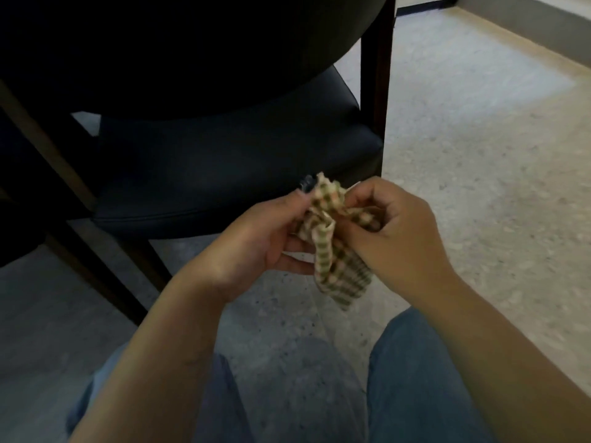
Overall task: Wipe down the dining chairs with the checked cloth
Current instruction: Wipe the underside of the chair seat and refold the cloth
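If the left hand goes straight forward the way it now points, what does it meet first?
Most likely the front edge of the dark chair seat. The left hand points up and away, holding the checked cloth together with the right hand. One view leaves depth unclear, so this is a guess.

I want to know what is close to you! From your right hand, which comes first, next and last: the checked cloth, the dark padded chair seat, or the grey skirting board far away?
1. The green-and-cream checked cloth: bunched in the right hand itself, shared with the left hand.
2. The dark padded chair seat: ahead, to the left.
3. The grey skirting board: top right, along the wall.
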Tool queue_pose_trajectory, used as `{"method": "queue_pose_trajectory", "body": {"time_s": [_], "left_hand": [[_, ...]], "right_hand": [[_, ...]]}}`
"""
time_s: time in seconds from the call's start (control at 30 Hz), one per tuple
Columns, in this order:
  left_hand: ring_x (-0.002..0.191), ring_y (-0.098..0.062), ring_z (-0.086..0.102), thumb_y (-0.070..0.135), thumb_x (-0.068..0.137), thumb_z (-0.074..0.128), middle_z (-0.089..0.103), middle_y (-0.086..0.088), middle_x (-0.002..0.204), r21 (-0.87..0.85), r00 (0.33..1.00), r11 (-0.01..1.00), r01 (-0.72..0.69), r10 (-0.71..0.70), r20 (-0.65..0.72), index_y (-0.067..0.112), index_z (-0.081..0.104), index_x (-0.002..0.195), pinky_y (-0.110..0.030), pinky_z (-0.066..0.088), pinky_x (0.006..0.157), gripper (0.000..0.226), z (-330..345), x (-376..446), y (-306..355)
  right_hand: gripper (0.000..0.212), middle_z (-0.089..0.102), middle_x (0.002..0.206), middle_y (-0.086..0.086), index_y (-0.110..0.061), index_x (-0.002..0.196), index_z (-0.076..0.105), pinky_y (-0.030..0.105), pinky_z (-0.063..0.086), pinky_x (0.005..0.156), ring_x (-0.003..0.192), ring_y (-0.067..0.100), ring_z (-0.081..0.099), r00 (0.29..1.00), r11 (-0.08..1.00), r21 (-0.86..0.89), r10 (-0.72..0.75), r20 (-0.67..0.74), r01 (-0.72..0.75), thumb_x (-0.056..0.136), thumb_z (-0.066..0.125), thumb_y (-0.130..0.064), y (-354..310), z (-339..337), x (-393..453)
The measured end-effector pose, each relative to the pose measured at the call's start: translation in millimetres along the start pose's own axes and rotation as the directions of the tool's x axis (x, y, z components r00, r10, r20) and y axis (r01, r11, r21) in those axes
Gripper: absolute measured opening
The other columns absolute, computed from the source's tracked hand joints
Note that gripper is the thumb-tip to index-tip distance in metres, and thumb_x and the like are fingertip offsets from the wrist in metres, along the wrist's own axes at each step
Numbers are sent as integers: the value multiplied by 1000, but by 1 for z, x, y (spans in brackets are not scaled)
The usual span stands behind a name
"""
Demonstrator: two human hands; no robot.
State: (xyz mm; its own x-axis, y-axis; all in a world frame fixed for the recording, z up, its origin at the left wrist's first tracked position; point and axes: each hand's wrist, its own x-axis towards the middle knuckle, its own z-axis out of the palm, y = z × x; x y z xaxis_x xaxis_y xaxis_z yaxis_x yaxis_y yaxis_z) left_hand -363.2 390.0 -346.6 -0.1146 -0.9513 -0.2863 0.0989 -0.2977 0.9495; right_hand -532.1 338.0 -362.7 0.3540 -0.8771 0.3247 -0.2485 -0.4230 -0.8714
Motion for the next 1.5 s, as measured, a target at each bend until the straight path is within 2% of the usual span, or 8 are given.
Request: {"method": "queue_pose_trajectory", "body": {"time_s": [0.2,0.47,0.7,0.97,1.1,1.23,1.33,1.5], "left_hand": [[102,-12,68,-7,72,78,73,1,108,258,989,959,-114,134,-63,23,64,113,-28,57,84,52,-2,0,-4],[90,1,67,6,72,80,71,13,95,679,931,706,-203,353,-89,27,64,106,-24,57,78,43,-11,-3,9],[126,-32,54,23,73,82,57,-20,134,-175,930,934,-311,337,150,1,60,127,-41,48,100,62,-37,-16,-17],[100,-16,65,60,68,76,73,13,88,46,924,985,-166,172,-343,41,78,77,-43,45,102,20,-22,13,-30],[137,-39,38,36,78,52,40,-23,147,-682,951,688,-246,309,-31,-6,43,136,-51,38,108,72,-29,7,-17],[103,-34,63,35,95,39,69,-22,107,-265,947,964,-35,-54,-318,2,64,106,-42,48,93,43,-22,21,-23],[100,-30,67,65,92,30,70,-20,112,-81,966,971,226,-234,-113,14,60,121,-42,51,88,66,-9,21,-26],[108,-17,67,33,80,60,70,-5,118,-256,993,965,-57,28,-116,15,57,129,-31,53,87,52,5,17,-17]], "right_hand": [[40,62,103,-16,-31,112,56,13,49,78,95,-2,60,977,980,20,198,74,-200,76,72,-32,10,4,5],[27,74,97,-4,-24,103,67,24,55,82,92,7,69,826,937,118,224,517,-328,83,69,-6,30,-1,-5],[37,69,94,-16,-19,111,69,16,54,78,85,-5,65,960,962,-75,-251,124,261,84,63,5,16,-5,11],[16,73,95,13,-2,103,73,37,56,65,81,25,69,569,390,-476,-757,322,788,91,63,-7,3,-22,27],[14,71,96,20,3,97,73,40,57,65,81,31,70,464,259,-484,-804,372,836,89,68,-7,3,-39,36],[14,70,99,22,4,98,73,43,57,67,84,35,69,486,284,-491,-801,351,824,87,69,-3,2,-48,41],[13,70,98,23,6,97,73,43,56,68,83,36,68,476,294,-459,-804,355,838,88,67,-1,3,-40,39],[22,69,102,19,6,107,67,30,53,89,95,26,66,617,498,-419,-757,218,759,86,67,-1,6,-25,29]]}}
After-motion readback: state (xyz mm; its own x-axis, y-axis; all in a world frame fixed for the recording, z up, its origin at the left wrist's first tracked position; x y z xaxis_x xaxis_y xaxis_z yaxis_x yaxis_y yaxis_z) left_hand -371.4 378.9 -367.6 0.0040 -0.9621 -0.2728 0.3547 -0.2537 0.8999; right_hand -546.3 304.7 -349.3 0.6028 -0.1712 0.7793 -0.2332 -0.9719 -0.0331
